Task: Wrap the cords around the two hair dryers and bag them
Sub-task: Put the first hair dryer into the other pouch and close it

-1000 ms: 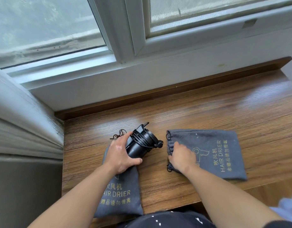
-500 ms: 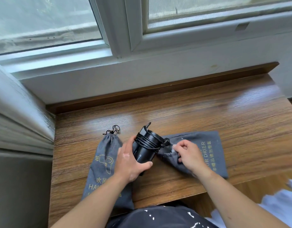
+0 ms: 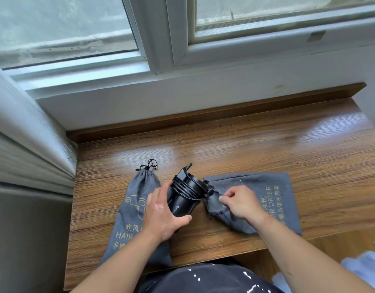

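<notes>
A wooden tabletop [image 3: 267, 149] with a glossy grain stands against a white wall [image 3: 182, 92] under a window. A darker wooden strip [image 3: 203, 114] runs along its far edge. Above, a white frame [image 3: 159, 34] splits the window into a left pane [image 3: 55, 22] and a right pane [image 3: 277, 11], both hazy. A small grey patch [image 3: 315, 35] sits on the frame at far right. A pale ridged panel [image 3: 23, 134] flanks the tabletop on the left. Dark cloth with white flecks [image 3: 203, 278] lies at the near edge, light blue fabric [image 3: 364, 265] at near right.
</notes>
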